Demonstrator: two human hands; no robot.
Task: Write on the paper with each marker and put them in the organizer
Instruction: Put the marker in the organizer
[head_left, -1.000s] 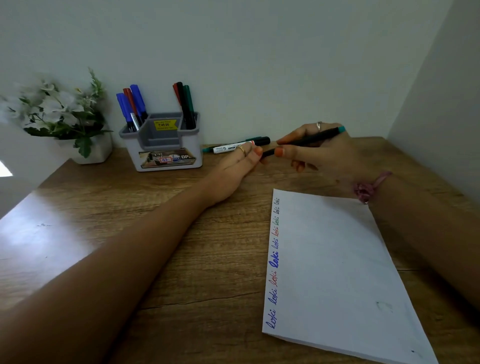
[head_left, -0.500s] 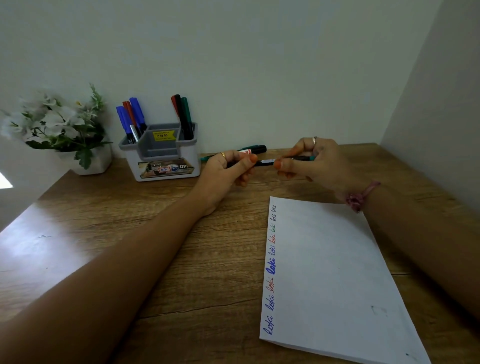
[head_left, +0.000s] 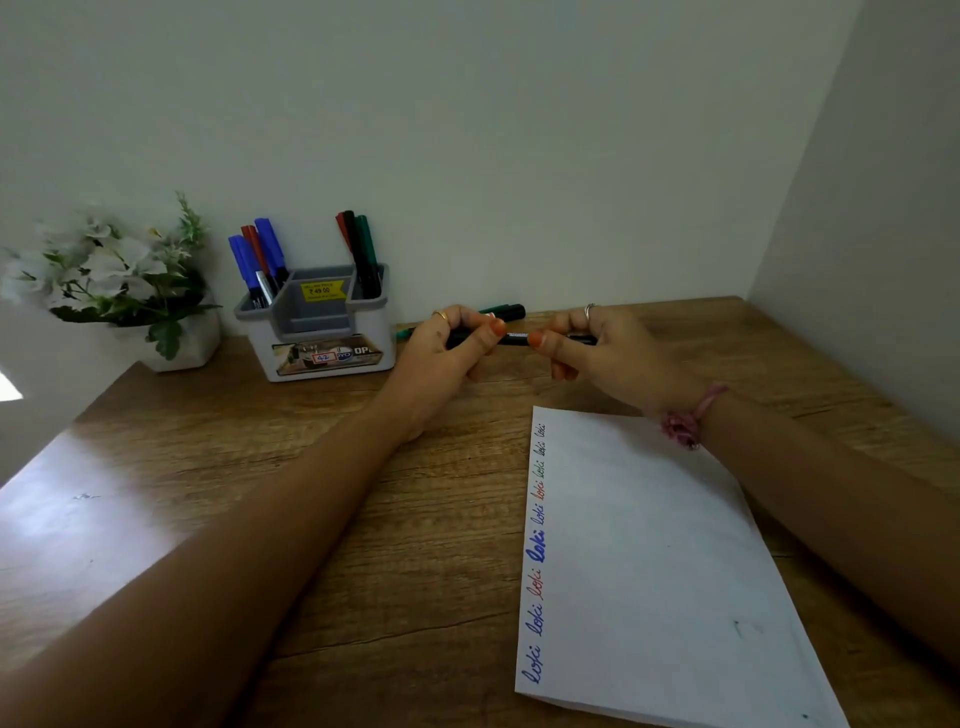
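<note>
A thin black marker (head_left: 517, 338) is held level above the desk between both hands. My left hand (head_left: 452, 348) grips its left end and my right hand (head_left: 597, 348) grips its right part. Behind my left hand another marker (head_left: 506, 312) lies on the desk by the wall. The white paper (head_left: 660, 561) lies at the front right, with several small words in blue, red and green down its left edge. The grey and white organizer (head_left: 322, 332) stands at the back, with blue and red markers (head_left: 260, 254) on its left and red, black and green ones (head_left: 360, 249) on its right.
A white pot of white flowers (head_left: 119, 280) stands at the back left by the wall. Walls close the desk at the back and on the right. The wooden desk (head_left: 156, 519) stretches out at the front left.
My left hand has gone from touching the marker's tip with straight fingers to curling round its left end. Both hands now hold the marker level, a little nearer to me.
</note>
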